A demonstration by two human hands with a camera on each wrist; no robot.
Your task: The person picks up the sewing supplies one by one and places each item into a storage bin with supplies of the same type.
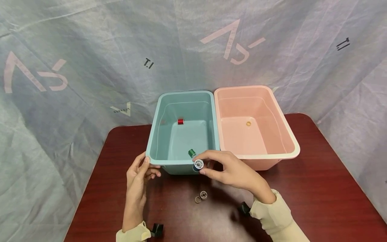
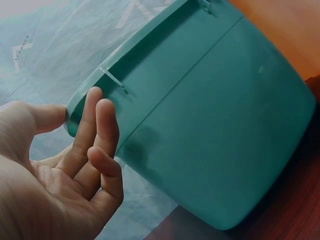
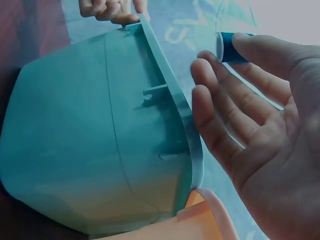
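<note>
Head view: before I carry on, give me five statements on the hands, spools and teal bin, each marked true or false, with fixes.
1. The right hand pinches the blue spool. True.
2. The left hand holds the rim of the teal bin. True.
3. The red spool lies outside the teal bin. False: it lies inside.
4. The green spool lies farther from the person than the red spool. False: it lies nearer.
5. Two small round items lie on the table. True.
</note>
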